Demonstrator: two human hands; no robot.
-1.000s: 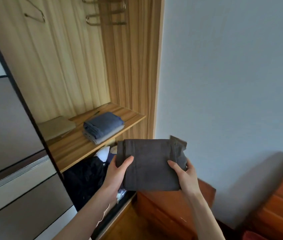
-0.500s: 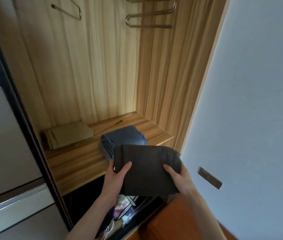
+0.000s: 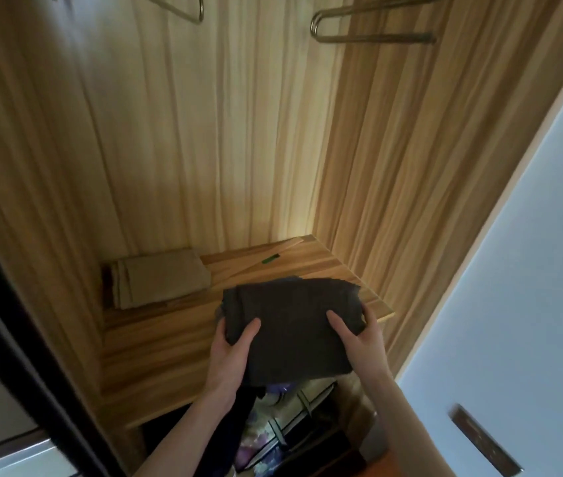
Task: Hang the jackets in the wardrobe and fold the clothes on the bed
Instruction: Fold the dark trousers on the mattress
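Note:
A folded dark grey garment (image 3: 293,325) is held over the wooden wardrobe shelf (image 3: 156,346), covering the folded blue clothes that lay there. My left hand (image 3: 231,352) grips its left edge, thumb on top. On the right edge, my right hand (image 3: 359,342) holds it the same way. A folded tan garment (image 3: 163,280) lies on the shelf at the back left. Whether the dark garment rests on the stack or hangs just above it, I cannot tell.
Metal hangers (image 3: 369,25) hang at the top of the wardrobe. A dark sliding door frame (image 3: 21,339) runs down the left. Below the shelf lie mixed clothes and a storage box (image 3: 283,432). A white wall (image 3: 514,287) stands on the right.
Both hands carried the dark garment forward and over the shelf, so it now covers the blue folded stack. The view has moved closer into the wardrobe.

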